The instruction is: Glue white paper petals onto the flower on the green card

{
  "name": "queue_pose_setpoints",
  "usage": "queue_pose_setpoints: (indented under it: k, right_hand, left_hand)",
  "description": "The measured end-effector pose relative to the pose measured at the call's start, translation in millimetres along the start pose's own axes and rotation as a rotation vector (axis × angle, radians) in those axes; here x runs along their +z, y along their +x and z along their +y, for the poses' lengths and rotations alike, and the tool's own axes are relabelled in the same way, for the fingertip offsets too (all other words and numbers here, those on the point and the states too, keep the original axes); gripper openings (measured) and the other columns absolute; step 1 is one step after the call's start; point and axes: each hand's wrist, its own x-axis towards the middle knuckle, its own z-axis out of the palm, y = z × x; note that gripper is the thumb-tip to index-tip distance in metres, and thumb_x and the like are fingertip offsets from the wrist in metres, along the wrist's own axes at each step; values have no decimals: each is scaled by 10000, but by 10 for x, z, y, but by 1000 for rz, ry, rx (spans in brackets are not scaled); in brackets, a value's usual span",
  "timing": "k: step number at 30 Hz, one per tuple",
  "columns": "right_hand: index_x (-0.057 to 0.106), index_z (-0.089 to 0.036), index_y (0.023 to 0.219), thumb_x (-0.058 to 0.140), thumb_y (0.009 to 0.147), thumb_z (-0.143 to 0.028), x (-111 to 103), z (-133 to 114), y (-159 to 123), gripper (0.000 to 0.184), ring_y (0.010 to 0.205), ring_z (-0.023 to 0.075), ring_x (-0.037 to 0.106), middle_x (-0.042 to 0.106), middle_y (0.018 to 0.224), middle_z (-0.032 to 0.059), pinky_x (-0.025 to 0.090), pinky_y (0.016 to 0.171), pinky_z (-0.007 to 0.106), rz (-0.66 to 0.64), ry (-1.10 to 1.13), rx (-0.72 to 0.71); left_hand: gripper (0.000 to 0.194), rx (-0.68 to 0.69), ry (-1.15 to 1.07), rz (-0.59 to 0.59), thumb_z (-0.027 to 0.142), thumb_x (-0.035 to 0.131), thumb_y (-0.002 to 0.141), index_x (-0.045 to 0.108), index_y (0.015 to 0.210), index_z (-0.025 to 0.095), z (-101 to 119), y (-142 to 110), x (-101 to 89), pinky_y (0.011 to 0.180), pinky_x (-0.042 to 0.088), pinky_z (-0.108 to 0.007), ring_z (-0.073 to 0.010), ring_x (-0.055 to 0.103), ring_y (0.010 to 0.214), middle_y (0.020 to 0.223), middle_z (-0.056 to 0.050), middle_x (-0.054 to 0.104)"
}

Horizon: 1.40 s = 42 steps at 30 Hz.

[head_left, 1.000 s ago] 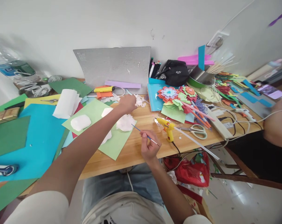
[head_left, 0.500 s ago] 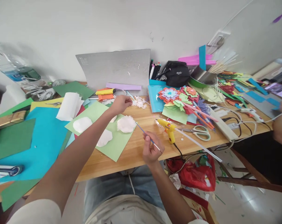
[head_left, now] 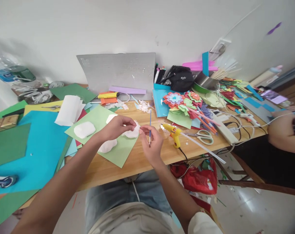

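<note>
My right hand [head_left: 152, 141] holds a thin blue paintbrush [head_left: 150, 128], its shaft now upright. My left hand [head_left: 119, 127] is closed in a pinch; whatever sits between its fingertips is too small to make out. The fingertips of both hands come close together over a white ruffled paper piece [head_left: 134, 131], partly hidden. That piece lies on a light green sheet [head_left: 123, 157], along with smooth white pieces [head_left: 84, 129] [head_left: 108, 146]. Beyond my hands is a small pile of pale paper scraps [head_left: 144, 106].
A yellow glue gun [head_left: 173, 134] and scissors [head_left: 204, 137] lie to the right. Paper flowers [head_left: 175, 99] rest on a blue packet. A grey board [head_left: 118, 71] leans on the wall. Blue paper [head_left: 45, 143] spreads left. Another person's arm [head_left: 287, 131] is at far right.
My left hand has come back from the scrap pile toward my right hand. The paintbrush has swung from slanted to upright in my right hand, which has lifted slightly.
</note>
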Motion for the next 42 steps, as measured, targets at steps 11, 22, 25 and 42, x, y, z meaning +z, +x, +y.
queue_pose_setpoints:
  k: [11,22,25,42]
  right_hand:
    - [619,-186,934,577,885,-216,112,-80,-188,72,766,143,619,647,858,30,526,730,291,102,54,14]
    - [606,-191,1000,561,893,-202,38,-59,-207,116,875,164,630,656,948,57,537,772,308,33,47,-12]
    - [614,-201,997,568,883,-188,-83,-45,-176,124,902,178,624,661,956,61,524,799,330,-37,-36,-86]
    - [623,-213,912,553,894,-185,-111,15,-403,78,763,163,611,654,827,34,511,709,314,7,-69,-122]
  left_hand:
    - [410,-70,-236,63,491,597,831,637,1098,184,19,-321,265,762,565,-363,-227,634,941,1098,-93,654]
    - [217,-42,-234,166,398,596,845,620,873,184,-43,-339,457,766,502,-310,-172,599,844,869,-28,644]
    - [175,-30,22,118,357,571,853,634,835,194,-36,-307,373,736,470,-302,-174,588,824,867,-24,653]
    - [224,-113,-69,361,400,597,856,651,966,213,-171,-664,831,651,492,-259,-160,608,851,1028,-50,631]
